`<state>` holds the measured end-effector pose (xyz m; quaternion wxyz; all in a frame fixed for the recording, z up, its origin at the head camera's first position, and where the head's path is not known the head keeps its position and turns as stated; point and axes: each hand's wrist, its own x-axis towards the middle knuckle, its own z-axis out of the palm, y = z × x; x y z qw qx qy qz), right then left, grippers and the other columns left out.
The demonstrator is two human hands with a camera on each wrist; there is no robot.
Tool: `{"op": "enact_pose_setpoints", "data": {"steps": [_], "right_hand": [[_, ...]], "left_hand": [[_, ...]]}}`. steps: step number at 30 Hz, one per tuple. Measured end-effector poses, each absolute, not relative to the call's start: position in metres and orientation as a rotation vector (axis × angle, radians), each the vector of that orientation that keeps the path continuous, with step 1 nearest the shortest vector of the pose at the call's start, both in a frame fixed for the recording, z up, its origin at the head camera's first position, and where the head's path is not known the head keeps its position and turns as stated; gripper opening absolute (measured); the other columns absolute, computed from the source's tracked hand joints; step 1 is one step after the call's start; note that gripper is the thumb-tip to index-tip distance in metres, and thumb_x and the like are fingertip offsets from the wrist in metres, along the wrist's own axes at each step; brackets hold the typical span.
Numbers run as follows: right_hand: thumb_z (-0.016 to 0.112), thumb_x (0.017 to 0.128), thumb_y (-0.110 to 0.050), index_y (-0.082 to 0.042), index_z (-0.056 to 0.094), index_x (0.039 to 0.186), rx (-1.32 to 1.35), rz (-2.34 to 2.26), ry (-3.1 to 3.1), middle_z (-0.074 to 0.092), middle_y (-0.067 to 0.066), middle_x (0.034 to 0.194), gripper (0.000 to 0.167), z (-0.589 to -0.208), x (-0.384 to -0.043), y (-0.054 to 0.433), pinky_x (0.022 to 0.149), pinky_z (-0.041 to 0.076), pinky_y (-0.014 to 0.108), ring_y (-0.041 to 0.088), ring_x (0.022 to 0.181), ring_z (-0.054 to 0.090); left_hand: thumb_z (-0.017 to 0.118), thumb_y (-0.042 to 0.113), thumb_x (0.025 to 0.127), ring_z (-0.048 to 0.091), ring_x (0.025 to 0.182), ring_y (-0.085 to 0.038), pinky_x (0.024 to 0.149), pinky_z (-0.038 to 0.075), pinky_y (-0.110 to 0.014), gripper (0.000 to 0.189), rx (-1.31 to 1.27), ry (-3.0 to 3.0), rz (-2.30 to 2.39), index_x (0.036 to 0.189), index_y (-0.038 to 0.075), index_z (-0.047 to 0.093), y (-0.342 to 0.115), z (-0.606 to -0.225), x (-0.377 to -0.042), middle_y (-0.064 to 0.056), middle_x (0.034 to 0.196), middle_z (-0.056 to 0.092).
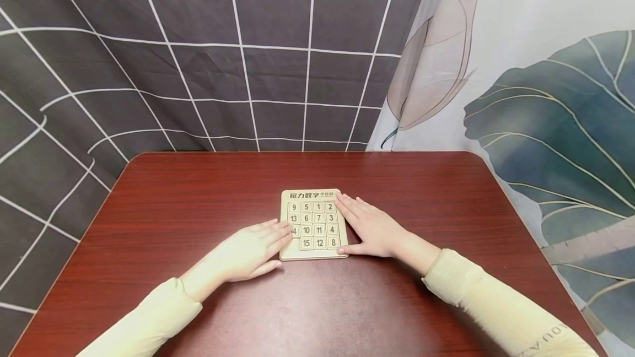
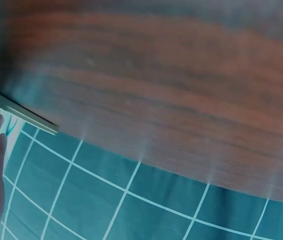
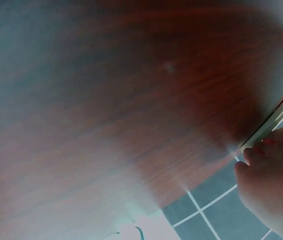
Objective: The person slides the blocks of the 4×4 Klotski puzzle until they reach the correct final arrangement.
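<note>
A pale number slide puzzle (image 1: 310,195) lies flat on the table, with several numbered square tiles in its frame. The bottom-left slot holds no tile. My left hand (image 1: 250,249) lies along the puzzle's left side, its straight fingertips over the left column and partly covering the tile marked 14 (image 1: 295,231). On the other side, my right hand (image 1: 374,230) rests against the right edge, fingers extended near the upper corner and thumb at the lower corner. The puzzle's thin edge shows beside the fingers in the left wrist view (image 2: 31,117) and in the right wrist view (image 3: 274,120).
The reddish-brown wooden table (image 1: 208,180) has rounded far corners. Behind it hangs a dark grey cloth with a white grid (image 1: 273,76). At the right is a pale curtain with large leaf prints (image 1: 545,125).
</note>
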<state>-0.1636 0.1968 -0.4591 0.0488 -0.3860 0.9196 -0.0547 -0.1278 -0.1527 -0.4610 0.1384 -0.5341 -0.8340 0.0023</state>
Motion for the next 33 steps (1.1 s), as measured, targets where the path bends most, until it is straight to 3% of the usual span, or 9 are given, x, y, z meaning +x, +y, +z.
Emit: {"op": "enact_pose_setpoints", "data": {"steps": [33], "right_hand": [[0.067,0.093,-0.067,0.003,0.026,0.166,-1.168,-0.170,2.797,0.018,0.018,0.178,0.110,-0.456,-0.163,0.196,0.135,0.027,0.050,0.033,0.163,0.029]], "left_hand": [[0.070,0.045,0.099,0.064,0.138,-0.026,0.120,0.050,-0.038,0.058,-1.624,-2.352,0.072,0.139,0.003,0.068,-0.140,-0.459,-0.117,-0.013,0.145,0.068]]}}
